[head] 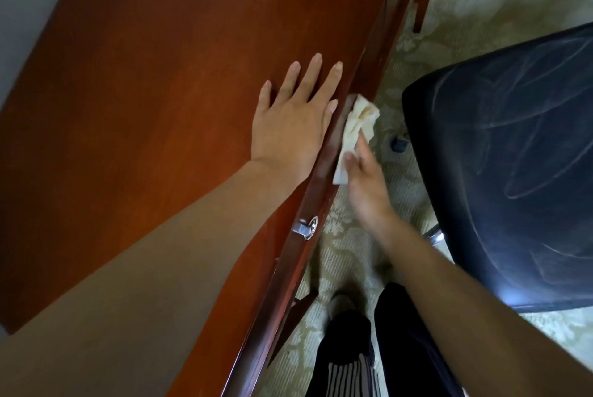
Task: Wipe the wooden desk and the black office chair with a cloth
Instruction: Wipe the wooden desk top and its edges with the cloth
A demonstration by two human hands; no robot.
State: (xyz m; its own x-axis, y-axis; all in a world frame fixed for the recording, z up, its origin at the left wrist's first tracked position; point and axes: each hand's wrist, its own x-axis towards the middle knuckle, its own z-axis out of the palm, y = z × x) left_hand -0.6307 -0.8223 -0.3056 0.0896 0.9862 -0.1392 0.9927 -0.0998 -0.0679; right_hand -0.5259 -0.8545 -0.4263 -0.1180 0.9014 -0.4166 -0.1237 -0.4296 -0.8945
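The right hand (365, 185) is holding the cloth (356, 127), with the thumb on one side and the fingers on the other. The hand looks blurry, so I think it is rubbing. It is pressing the cloth against the front edge of the wooden desk (144, 92), just under the top. The left hand (288, 127) is lying flat on the desk top right beside it, with its fingers straight and holding nothing. It seems to be steadying the person.

Further down the same edge, a shiny metal handle (306, 228) is sticking out. To the right, the black office chair (513, 156) is standing near the desk on the patterned carpet (346, 255). Its seat is showing pale dusty streaks, so I think it is waiting for its wipe.

The cloth is bunched up and poking out past the fingers, so it could slip out and fall on the carpet. If the hand slides fast along the edge, the knuckles could bump the handle. The chair is close, so an elbow could knock it.
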